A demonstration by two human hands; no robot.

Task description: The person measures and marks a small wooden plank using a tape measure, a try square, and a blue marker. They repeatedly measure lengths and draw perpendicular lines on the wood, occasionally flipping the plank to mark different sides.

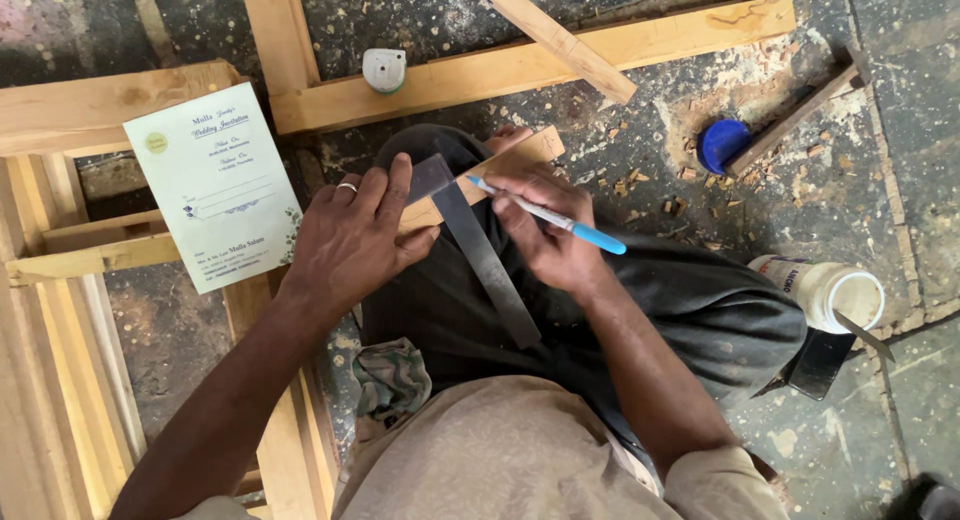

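At far left a stack of wooden frames (60, 280) lies on the floor, with a pale printed card (215, 195) resting on them. Just right of the card the left hand (350, 242) presses flat, fingers spread and released, a ring on one finger; its fingertips hold down a metal square (480, 255) and the wood strip (490, 170) beneath it. The strip lies across the person's dark-trousered knee, running up to the right, and the square's blade crosses it and slants down over the lap. A crumpled cloth (392, 378) sits below the left wrist.

The right hand (550, 230) is clenched around a pen (555, 218) with a white barrel and blue cap end; its tip touches the strip right beside the square's edge.

Behind the hands a tape measure (384, 69) stands against a long plank (520, 65), and a shorter batten (560, 40) lies tilted over that plank. Further right, among wood chips, a blue round cap (720, 143) lies next to a dark stick (795, 115). Near the right knee a white jar (825, 290) lies on its side, with a dark stone block (818, 362) just below it.
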